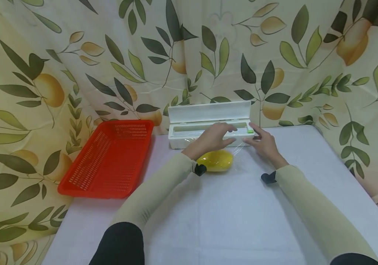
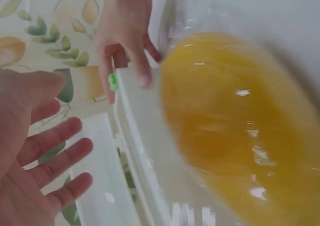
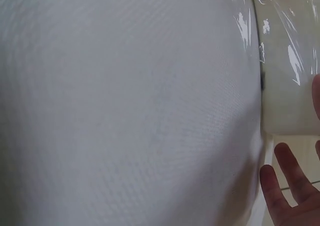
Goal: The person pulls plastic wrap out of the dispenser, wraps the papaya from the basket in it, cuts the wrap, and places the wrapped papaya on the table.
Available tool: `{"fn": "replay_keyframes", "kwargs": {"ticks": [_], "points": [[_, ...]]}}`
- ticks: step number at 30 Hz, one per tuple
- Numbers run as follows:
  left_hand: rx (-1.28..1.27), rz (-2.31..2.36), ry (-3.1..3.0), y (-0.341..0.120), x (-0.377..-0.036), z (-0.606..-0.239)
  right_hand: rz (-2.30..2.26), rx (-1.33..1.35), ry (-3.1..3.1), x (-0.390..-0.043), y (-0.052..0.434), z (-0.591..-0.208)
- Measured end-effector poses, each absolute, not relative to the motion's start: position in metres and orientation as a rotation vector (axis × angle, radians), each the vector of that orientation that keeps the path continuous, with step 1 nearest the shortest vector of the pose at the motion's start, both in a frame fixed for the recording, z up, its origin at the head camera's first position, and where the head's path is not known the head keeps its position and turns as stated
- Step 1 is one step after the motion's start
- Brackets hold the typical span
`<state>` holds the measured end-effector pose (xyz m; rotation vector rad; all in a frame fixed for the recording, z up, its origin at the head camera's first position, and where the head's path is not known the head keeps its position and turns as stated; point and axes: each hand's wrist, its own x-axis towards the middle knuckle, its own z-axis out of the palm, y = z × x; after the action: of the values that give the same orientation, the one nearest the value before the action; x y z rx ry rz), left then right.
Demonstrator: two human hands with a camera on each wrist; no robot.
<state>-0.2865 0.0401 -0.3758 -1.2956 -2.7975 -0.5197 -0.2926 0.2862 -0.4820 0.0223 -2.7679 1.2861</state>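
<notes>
Fingers of the right hand point(image 1: 264, 142) curl lightly at the green slider point(image 1: 250, 130) on the right end of the wrap dispenser point(image 1: 209, 125), touching it. Spread flat, the left hand point(image 1: 213, 137) hovers over the dispenser's front edge, gripping nothing. Just in front of the dispenser lies a yellow fruit point(image 1: 215, 161) under clear film point(image 1: 238, 149). The cutting step seems in hand; next, likely, a steady slide along the dispenser. A red basket point(image 1: 109, 158) sits left of the dispenser.

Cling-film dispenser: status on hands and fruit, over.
Left hand open, flat over the white dispenser. Right hand fingertips at the green slider. Yellow fruit under clear film in front. Red basket off left, nothing obstructing.
</notes>
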Motion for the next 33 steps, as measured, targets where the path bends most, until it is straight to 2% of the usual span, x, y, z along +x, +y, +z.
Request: {"fn": "replay_keyframes", "kwargs": {"ticks": [12, 33], "points": [[-1.218, -0.270, -2.834, 0.118, -0.326, -0.370, 1.272, 0.056, -2.747, -0.292, 0.294, -0.478], [-1.119, -0.394, -2.884, 0.136, -0.342, -0.400, 1.273, 0.055, -2.703, -0.291, 0.290, -0.482]]}}
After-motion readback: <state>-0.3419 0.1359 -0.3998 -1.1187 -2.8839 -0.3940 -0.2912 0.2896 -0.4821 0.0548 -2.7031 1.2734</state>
